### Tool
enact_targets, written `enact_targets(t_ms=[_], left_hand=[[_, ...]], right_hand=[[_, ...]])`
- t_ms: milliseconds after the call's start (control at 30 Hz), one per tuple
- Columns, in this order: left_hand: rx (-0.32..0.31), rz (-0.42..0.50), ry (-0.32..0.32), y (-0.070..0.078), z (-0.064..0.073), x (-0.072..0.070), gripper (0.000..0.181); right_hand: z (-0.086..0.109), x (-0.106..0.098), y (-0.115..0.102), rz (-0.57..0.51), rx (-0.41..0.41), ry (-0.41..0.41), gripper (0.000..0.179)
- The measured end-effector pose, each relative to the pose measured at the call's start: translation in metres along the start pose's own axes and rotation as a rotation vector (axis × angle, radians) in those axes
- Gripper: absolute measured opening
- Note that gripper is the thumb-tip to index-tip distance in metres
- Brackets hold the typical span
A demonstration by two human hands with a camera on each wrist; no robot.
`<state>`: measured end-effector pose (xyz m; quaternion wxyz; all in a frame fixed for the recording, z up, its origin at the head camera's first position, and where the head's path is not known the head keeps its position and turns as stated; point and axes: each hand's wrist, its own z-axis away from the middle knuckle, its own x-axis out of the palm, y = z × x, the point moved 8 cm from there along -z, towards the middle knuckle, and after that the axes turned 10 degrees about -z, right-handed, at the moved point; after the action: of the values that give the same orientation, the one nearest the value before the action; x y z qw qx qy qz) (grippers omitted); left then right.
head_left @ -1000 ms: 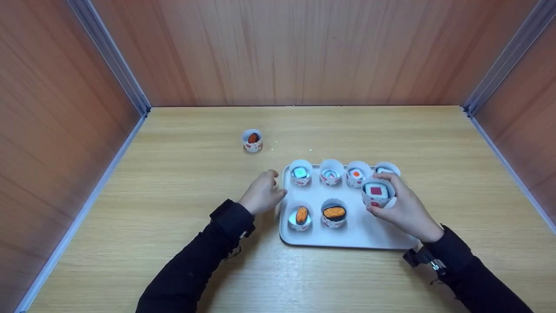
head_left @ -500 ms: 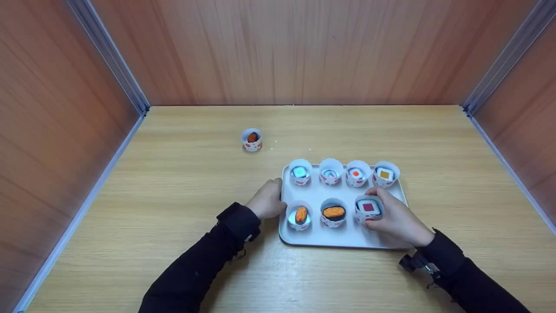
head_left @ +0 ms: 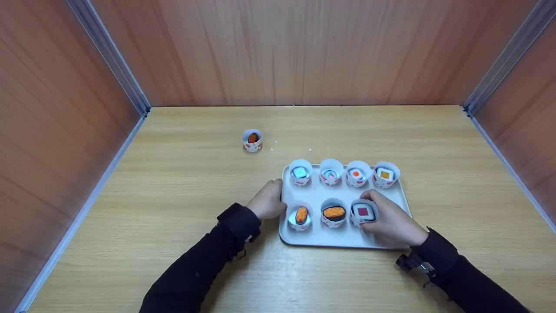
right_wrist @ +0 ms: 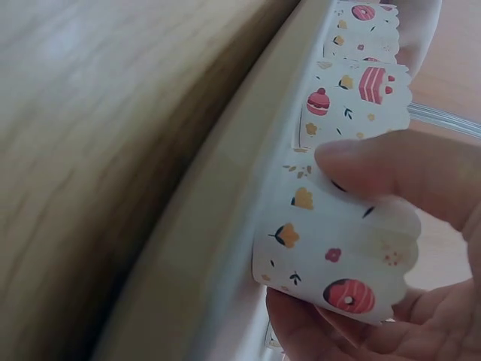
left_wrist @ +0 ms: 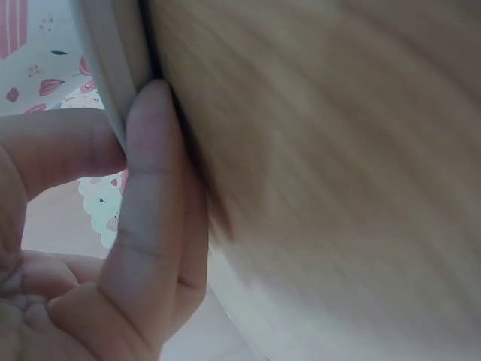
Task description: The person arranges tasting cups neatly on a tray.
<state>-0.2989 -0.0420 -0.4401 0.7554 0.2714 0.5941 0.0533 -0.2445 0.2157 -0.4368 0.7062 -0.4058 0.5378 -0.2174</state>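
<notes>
My right hand (head_left: 393, 221) grips a printed paper cup (right_wrist: 331, 233) that holds a white toy sushi roll (head_left: 363, 211) with a dark red square centre. Thumb and fingers span the cup's sides, and its base meets the white tray (head_left: 319, 193) in the right wrist view. At the tray's left end, my left hand (head_left: 267, 200) pinches the rim, thumb on the inner side and fingers along the outside. Beside the held cup, two front cups carry orange-topped pieces, one (head_left: 334, 214) on a dark base and one (head_left: 299, 218) on a white base.
Along the tray's back edge stand several more cups, among them one with a green-centred piece (head_left: 299, 172) and one with a yellow-centred roll (head_left: 385, 174). Farther back on the wooden table (head_left: 182, 152) a lone cup (head_left: 252, 140) holds a reddish-brown piece. Wooden panels (head_left: 304, 52) enclose the table.
My right hand has brought the red-centred cup down and leftward into the tray's front row. My left hand has moved against the tray's left rim and taken hold of it.
</notes>
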Motion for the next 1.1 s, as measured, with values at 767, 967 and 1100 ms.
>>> enact_targets(t_ms=[767, 967, 1100], left_hand=[[-0.039, 0.019, -0.036, -0.003, 0.001, 0.003, 0.057], [-0.048, 0.029, -0.041, -0.004, 0.001, 0.003, 0.06], [-0.046, 0.037, -0.049, -0.004, 0.001, 0.004, 0.063]], right_hand=[[0.018, -0.079, 0.036, -0.001, 0.144, 0.167, 0.062], [0.015, -0.077, 0.065, -0.046, 0.259, 0.118, 0.076], [0.013, -0.072, 0.075, -0.094, 0.282, 0.071, 0.076]])
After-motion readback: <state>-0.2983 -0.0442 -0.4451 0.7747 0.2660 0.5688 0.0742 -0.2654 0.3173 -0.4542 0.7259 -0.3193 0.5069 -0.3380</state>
